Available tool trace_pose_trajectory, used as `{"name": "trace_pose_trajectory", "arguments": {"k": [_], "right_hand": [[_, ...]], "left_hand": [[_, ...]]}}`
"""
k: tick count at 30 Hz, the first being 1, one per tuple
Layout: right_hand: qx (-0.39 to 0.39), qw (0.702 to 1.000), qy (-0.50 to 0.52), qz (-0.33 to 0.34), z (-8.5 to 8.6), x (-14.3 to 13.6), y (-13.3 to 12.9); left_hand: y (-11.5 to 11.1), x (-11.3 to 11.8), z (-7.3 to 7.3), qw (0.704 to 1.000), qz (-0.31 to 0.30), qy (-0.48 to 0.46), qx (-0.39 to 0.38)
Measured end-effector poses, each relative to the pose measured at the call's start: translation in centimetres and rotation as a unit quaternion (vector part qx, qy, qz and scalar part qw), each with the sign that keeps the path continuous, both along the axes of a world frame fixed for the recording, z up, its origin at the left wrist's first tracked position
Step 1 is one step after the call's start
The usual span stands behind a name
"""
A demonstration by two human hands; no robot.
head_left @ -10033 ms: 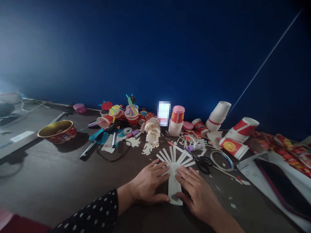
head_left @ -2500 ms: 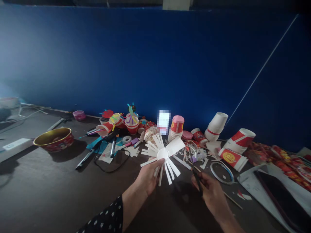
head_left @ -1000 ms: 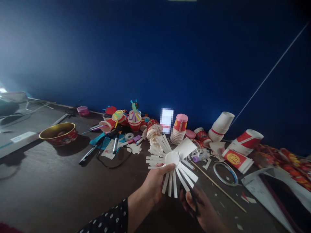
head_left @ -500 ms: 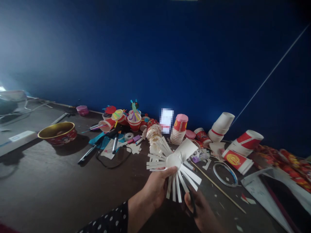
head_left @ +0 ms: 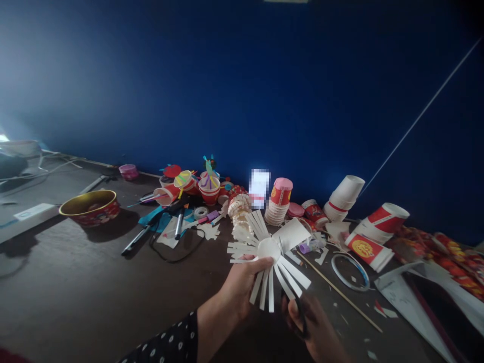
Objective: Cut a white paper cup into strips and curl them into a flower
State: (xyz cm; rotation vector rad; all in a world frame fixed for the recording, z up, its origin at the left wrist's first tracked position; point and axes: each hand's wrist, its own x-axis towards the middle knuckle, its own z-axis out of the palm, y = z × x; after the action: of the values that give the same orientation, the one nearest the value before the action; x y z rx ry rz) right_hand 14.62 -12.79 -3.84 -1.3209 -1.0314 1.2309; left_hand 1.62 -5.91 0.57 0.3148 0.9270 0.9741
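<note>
A white paper cup cut into strips (head_left: 268, 249) is splayed out like a sun, with a wider uncut piece at its upper right. My left hand (head_left: 240, 282) grips it, thumb on the round base and fingers behind the strips. My right hand (head_left: 306, 320), partly blurred, is closed on the black handles of the scissors (head_left: 301, 316), below the lower right strips. The blades show near the base, beside the wide piece.
Behind stand stacked paper cups (head_left: 278, 201) and a lit phone (head_left: 259, 187). A gold-rimmed bowl (head_left: 91, 207), markers (head_left: 179, 224) and decorated cups (head_left: 209, 189) lie left. At right are a wooden stick (head_left: 340, 292), a tape ring (head_left: 350, 272), more cups (head_left: 368, 251) and paper scraps.
The cut cup has turned slightly in my left hand and shifted a little left. Its wide piece sits a bit lower. My right hand has moved slightly with the scissors.
</note>
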Motion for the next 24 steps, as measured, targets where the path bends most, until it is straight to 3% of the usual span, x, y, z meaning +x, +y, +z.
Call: {"name": "trace_pose_trajectory", "arguments": {"k": [7, 18, 24], "right_hand": [[-0.011, 0.998, 0.048, -0.036, 0.45, -0.23, -0.31], [0.011, 0.997, -0.070, -0.029, 0.85, 0.24, -0.57], [0.005, 0.999, -0.038, -0.029, 0.23, 0.06, -0.60]], "left_hand": [[0.04, -0.12, 0.43, 1.000, 0.011, 0.005, 0.012], [0.20, -0.35, 0.35, 1.000, 0.018, 0.006, 0.011], [0.07, -0.20, 0.19, 1.000, 0.020, 0.021, 0.009]]}}
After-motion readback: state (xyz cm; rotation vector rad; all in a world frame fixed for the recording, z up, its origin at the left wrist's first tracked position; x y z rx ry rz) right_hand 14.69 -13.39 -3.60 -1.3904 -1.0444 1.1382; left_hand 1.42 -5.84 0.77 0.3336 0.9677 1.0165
